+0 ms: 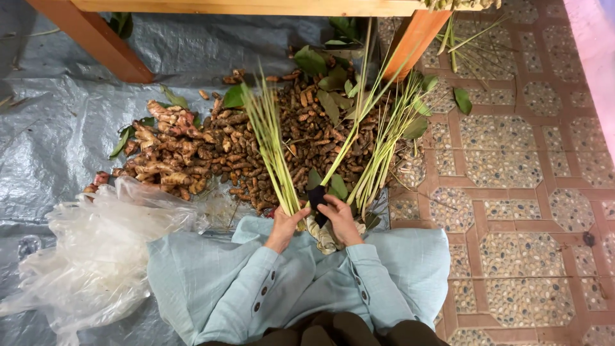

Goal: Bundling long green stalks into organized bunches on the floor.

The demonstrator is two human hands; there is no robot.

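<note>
1. Left hand (pixel 286 224) closed around long green lemongrass stalks (pixel 272 150), fanning toward 12 o'clock.
2. Right hand (pixel 339 218) pinches small black tool (pixel 316 197).
3. Stalks judged light, stiff; best held near base.

A heap of brown turmeric roots (pixel 269 150) lay on a grey tarpaulin (pixel 57 134), with knobbly ginger roots (pixel 168 148) at its left edge (green leaves (pixel 330 80) were scattered on top). Crumpled clear plastic bags (pixel 96 253) sat nearby. A wooden bench (pixel 256 6) stood over a pebble-tiled floor (pixel 512 166).
</note>
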